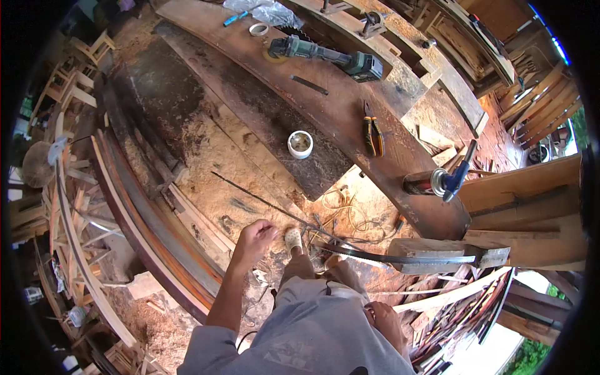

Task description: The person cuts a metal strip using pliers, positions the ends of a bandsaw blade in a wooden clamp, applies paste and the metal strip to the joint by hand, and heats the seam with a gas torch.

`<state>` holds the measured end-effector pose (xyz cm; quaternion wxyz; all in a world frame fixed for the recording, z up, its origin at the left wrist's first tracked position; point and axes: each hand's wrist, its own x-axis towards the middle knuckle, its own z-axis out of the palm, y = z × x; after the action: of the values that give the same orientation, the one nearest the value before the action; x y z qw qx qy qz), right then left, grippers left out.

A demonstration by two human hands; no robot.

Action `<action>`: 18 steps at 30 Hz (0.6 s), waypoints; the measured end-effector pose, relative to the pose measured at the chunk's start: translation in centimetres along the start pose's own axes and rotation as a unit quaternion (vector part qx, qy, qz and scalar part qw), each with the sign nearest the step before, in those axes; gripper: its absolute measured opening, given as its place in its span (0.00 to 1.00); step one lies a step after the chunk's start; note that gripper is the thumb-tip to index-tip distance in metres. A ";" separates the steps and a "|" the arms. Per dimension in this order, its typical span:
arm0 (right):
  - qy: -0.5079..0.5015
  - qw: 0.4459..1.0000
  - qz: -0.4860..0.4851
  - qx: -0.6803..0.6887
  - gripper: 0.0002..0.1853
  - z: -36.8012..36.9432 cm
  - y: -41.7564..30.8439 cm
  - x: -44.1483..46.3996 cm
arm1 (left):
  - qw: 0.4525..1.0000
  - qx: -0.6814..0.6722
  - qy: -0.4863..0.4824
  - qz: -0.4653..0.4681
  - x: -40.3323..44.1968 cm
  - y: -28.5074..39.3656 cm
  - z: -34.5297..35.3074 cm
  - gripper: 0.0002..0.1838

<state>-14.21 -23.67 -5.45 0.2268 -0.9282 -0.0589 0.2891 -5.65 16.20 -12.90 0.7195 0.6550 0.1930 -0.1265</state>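
Observation:
My left hand (253,240) is raised in front of my body over the sawdust floor, its fingers curled together. Whatever it pinches, if anything, is too small to make out. My right hand (385,320) is low against my right side with bent fingers, and its grip is partly hidden. A long dark metal strip, like a saw blade (431,259), runs along a wooden block (447,250) to the right, apart from both hands. On the brown plank bench (400,181) lie black-and-orange pliers (374,134), a blowtorch canister (420,183) and a cordless angle grinder (325,55).
A white tub (300,144) stands on a dark board. Cables (347,215) are tangled near my feet. Long curved wooden strips (147,225) lie on the left. A tape roll (258,29) and a flat metal piece (309,85) rest farther up the bench. Scrap wood (437,312) is heaped at the lower right.

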 end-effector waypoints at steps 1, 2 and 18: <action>-0.029 1.000 0.003 0.010 0.11 0.0 -1.0 0.4 | 0.999 0.000 0.027 -0.025 0.2 -0.6 -0.8 0.13; -0.047 0.999 0.005 0.000 0.12 -0.2 -2.3 0.7 | 0.999 0.010 0.026 -0.032 0.6 -0.9 -1.2 0.14; 0.099 0.923 0.332 0.170 0.16 9.2 3.9 -6.5 | 0.692 0.597 -0.037 0.404 40.7 15.5 -0.9 0.21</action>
<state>-24.89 -25.12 -10.60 0.2769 -0.8660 0.3248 0.2604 37.38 21.65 -17.22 0.1651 0.9562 -0.2332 0.0641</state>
